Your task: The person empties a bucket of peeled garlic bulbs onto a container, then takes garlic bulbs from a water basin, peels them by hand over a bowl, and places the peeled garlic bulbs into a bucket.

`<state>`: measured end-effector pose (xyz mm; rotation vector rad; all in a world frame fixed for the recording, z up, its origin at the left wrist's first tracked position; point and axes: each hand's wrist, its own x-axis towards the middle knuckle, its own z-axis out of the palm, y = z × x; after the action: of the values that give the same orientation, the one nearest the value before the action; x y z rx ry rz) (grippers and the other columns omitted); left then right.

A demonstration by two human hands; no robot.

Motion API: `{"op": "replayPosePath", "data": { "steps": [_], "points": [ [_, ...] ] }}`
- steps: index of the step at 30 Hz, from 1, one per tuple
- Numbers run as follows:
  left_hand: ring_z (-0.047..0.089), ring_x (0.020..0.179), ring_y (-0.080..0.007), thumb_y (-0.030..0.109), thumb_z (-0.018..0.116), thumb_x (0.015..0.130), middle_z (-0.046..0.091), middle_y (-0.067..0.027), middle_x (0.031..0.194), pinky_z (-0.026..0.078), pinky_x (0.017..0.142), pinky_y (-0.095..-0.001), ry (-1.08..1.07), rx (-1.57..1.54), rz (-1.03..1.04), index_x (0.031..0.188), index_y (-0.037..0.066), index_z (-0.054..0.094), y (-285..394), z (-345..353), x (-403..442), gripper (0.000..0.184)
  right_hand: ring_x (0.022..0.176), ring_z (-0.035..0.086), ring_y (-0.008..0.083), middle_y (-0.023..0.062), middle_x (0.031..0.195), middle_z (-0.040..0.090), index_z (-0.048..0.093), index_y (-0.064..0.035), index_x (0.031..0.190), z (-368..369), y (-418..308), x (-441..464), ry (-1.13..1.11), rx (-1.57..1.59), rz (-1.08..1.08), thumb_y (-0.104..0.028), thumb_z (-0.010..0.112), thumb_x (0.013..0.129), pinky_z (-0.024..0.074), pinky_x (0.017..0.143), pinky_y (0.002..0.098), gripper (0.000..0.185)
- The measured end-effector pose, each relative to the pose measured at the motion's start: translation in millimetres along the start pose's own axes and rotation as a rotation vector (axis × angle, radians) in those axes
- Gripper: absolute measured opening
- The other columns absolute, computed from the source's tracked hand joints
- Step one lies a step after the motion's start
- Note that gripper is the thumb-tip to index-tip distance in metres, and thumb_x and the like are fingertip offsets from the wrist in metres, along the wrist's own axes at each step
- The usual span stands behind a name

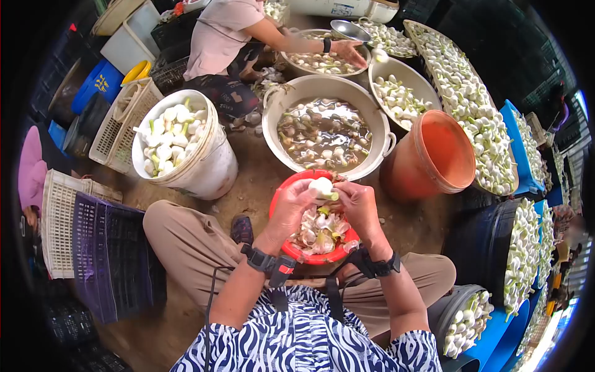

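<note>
A white garlic bulb (320, 185) with a short green stem is between my two hands, above a red basin (274, 201). My left hand (292, 203) has its fingers closed around the bulb. At the stem end, the fingers of my right hand (358, 204) are pinched together against the bulb. Loose garlic skins and stem scraps (319, 230) fill the basin below. Just beyond it stands a large pale tub (273, 149) of murky water with garlic bulbs floating in it.
To the left stands a white bucket (214, 164) of cleaned garlic; to the right, an orange bucket (427, 158). Another person's hand (350, 53) reaches over a farther basin (297, 69). Garlic-filled containers (520, 254) line the right; crates (114, 248) stand left.
</note>
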<state>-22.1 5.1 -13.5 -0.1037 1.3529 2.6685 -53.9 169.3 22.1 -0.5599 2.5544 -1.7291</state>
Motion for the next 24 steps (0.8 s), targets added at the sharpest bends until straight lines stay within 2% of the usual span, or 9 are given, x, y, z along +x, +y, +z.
{"op": "replayPosePath", "data": {
  "steps": [2,5,9,12,15,17,19,21,24],
  "points": [
    [0.06,0.09,-0.0089,0.019,0.064,0.084,0.062,-0.005,0.101,0.047,0.075,-0.0217,0.02,0.035,0.031,0.113,-0.001,0.055,-4.6,-5.1,2.0,0.036,0.056,0.056,0.0299,0.015,0.064,0.058,0.061,-0.0006,0.075,6.4,-5.3,0.3,0.084,-0.292,-0.257,-0.002,0.06,0.076,0.0462,0.054,0.0346,0.002],
    [0.06,0.09,-0.0108,0.014,0.065,0.081,0.062,-0.0058,0.101,0.048,0.077,-0.0234,0.044,-0.025,0.033,0.108,0.001,0.055,-1.0,-3.7,-2.2,0.032,0.059,0.059,0.0328,0.0169,0.065,0.058,0.057,-0.0014,0.07,15.8,-8.0,-0.6,0.151,-0.331,-0.166,0.0,0.06,0.074,0.0456,0.053,0.0358,0.005],
    [0.056,0.106,-0.0236,0.02,0.068,0.079,0.058,-0.013,0.113,0.044,0.094,-0.0432,-0.042,-0.309,0.16,0.116,-0.001,0.049,-6.3,-9.2,-3.6,0.046,0.057,0.057,0.0331,0.0161,0.062,0.056,0.053,-0.0018,0.067,37.0,49.5,-14.9,0.047,-0.351,-0.054,-0.001,0.056,0.073,0.0441,0.052,0.0385,0.007],
    [0.054,0.107,-0.0255,0.023,0.068,0.081,0.058,-0.0106,0.115,0.043,0.094,-0.0425,0.043,-0.456,0.15,0.12,0.003,0.051,-23.8,-24.8,-2.2,0.047,0.067,0.058,0.0355,0.0185,0.071,0.058,0.054,-0.0007,0.077,36.5,74.3,-26.6,-0.168,-0.413,-0.094,0.002,0.053,0.073,0.0452,0.059,0.0416,0.004],
    [0.055,0.105,-0.0239,0.024,0.067,0.083,0.06,-0.0116,0.111,0.046,0.091,-0.0416,0.049,-0.623,-0.02,0.118,0.001,0.052,-15.7,-19.0,-3.0,0.044,0.078,0.058,0.039,0.0166,0.074,0.057,0.052,-0.0023,0.105,26.9,76.7,-34.4,-0.301,-0.513,-0.174,0.005,0.051,0.074,0.0447,0.066,0.0468,0.032],
    [0.061,0.091,-0.0182,0.022,0.064,0.086,0.061,-0.0102,0.109,0.051,0.08,-0.0342,0.078,-0.552,0.003,0.118,0.001,0.052,-9.7,-10.4,-4.1,0.04,0.073,0.06,0.033,0.0126,0.071,0.058,0.048,-0.0043,0.12,17.9,53.7,-19.4,-0.045,-0.333,-0.311,0.003,0.057,0.074,0.0456,0.064,0.0422,0.047],
    [0.061,0.086,-0.0125,0.017,0.063,0.086,0.063,-0.0067,0.104,0.051,0.075,-0.025,0.088,-0.245,-0.041,0.117,0.001,0.053,-10.9,-3.3,-1.3,0.036,0.065,0.058,0.0263,0.011,0.07,0.058,0.048,-0.005,0.123,4.0,-7.9,-5.8,-0.128,-0.127,-0.009,-0.005,0.064,0.076,0.0455,0.06,0.0364,0.05],
    [0.06,0.077,-0.0075,0.012,0.062,0.087,0.063,-0.0031,0.098,0.049,0.067,-0.0204,0.022,0.021,0.022,0.116,0.0,0.055,-10.4,8.0,-3.6,0.032,0.052,0.05,0.0117,0.0037,0.062,0.055,0.061,-0.0022,0.103,10.5,-2.4,9.6,0.002,-0.071,-0.112,-0.013,0.066,0.081,0.0414,0.05,0.0271,0.025],
    [0.051,0.058,-0.004,0.005,0.057,0.086,0.062,0.0,0.084,0.043,0.051,-0.0215,0.046,0.237,-0.056,0.111,-0.003,0.058,11.2,10.9,-11.3,0.026,0.052,0.046,0.0033,-0.002,0.062,0.054,0.064,-0.0002,0.094,-1.2,17.2,16.7,-0.014,0.587,0.263,-0.014,0.058,0.088,0.036,0.047,0.018,0.015]
  ]
}}
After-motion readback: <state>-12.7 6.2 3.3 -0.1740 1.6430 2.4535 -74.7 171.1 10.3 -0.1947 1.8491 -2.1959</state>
